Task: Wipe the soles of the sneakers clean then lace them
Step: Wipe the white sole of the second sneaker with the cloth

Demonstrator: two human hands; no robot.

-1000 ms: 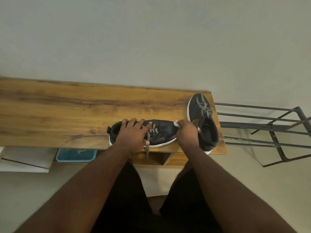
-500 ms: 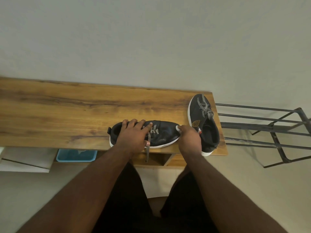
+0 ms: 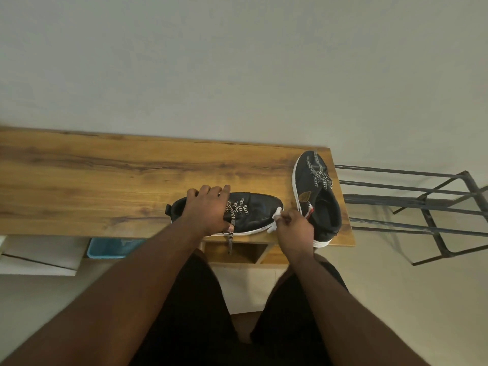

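Note:
A black sneaker with a white sole (image 3: 254, 212) lies sideways near the front edge of the wooden table (image 3: 105, 180), toe to the right. My left hand (image 3: 208, 210) grips it across the collar and laces; one checkered lace end (image 3: 230, 240) hangs over the table edge. My right hand (image 3: 294, 225) pinches a small white wipe (image 3: 276, 219) against the toe end of that sole. The second black sneaker (image 3: 315, 196) stands upright at the table's right end, toe away from me, with its laces loose.
A dark metal rack (image 3: 422, 204) stands right of the table. Under the table are a blue bin (image 3: 111, 248), a white box (image 3: 39, 257) and a wooden shelf compartment (image 3: 237, 253). A plain wall rises behind.
My right hand has slid toward me and down along the toe of the sneaker with the wipe. My left hand keeps its hold on the sneaker.

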